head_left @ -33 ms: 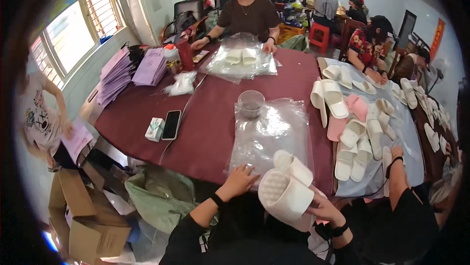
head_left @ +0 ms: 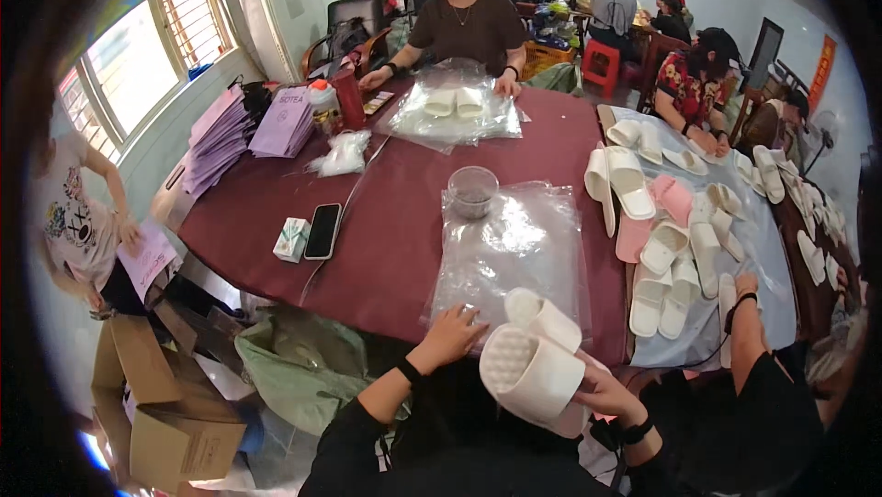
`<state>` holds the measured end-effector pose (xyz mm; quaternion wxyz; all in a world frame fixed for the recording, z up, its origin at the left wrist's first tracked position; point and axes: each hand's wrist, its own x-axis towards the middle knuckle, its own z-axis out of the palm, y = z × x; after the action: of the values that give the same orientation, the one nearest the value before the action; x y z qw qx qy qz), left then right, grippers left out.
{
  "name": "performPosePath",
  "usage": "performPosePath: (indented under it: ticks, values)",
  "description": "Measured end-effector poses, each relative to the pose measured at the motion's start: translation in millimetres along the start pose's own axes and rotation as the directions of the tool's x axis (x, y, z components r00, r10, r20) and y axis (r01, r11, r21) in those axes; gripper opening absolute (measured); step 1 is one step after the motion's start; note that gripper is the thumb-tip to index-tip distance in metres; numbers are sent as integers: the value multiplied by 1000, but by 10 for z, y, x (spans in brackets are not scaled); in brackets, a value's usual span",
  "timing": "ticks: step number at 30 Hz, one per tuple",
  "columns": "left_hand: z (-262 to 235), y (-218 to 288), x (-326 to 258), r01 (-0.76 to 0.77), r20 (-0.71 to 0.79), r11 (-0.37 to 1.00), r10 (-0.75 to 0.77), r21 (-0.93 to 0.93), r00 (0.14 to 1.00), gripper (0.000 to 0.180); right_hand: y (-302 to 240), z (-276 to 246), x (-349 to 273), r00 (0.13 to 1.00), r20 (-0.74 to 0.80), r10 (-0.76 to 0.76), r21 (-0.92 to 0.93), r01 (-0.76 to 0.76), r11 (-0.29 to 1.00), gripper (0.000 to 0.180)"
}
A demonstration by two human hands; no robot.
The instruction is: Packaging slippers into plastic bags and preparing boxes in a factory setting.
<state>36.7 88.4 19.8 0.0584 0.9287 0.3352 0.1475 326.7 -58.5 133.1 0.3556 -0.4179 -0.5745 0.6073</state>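
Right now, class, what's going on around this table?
The person's right hand holds a pair of white slippers at the burgundy table's near edge. The left hand lies at the near edge of flat clear plastic bags under a round tub. Opposite, a co-worker's hands flank more clear bags with another white pair.

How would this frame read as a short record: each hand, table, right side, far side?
Left hand: at the near edge of the clear bags
Right hand: holding two white slippers
On the bags: round clear tub
Table: black phone, small white-and-green box
Right side: loose white slippers and pink slippers on a pale sheet
Far side: person in brown top
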Motion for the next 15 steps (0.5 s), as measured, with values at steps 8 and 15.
performPosePath:
  ticks: [8, 15]
  values:
    - [-20, -157, 90, -12, 1, 993, 12, -115, 1000, 37, 229, 70, -42, 958, 288, -1, -199, 60, 978, 59]
    - [-167, -41, 179, 85, -177, 978, -119, -191, 977, 17, 107, 137, -94, 965, 254, -62, -147, 102, 984, 55]
